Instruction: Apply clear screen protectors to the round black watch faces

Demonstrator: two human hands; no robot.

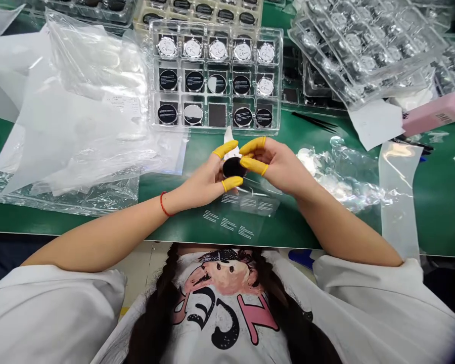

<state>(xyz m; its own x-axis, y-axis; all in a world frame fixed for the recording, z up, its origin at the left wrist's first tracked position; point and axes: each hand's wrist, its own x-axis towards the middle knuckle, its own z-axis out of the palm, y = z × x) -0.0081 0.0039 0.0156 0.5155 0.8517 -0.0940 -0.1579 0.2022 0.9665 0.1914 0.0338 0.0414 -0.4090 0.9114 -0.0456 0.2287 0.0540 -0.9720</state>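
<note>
A round black disc with a glossy face is in my left hand, gripped between its thumb and fingers. My right hand pinches the disc's right edge with thumb and forefinger. Yellow finger cots cover the fingertips of both hands. Behind the disc a white slip sticks up; whether it is attached cannot be seen. Just beyond the hands lies a clear compartment tray of round discs, some black with white print, some with white CE labels. One front pocket shows only a dark square. Below my hands lies a clear printed sheet.
Clear bags and white sheets cover the left side. At the right are stacked clear trays, black tweezers, a pink bottle, crumpled clear film and a translucent strip. The green table's front edge runs near my body.
</note>
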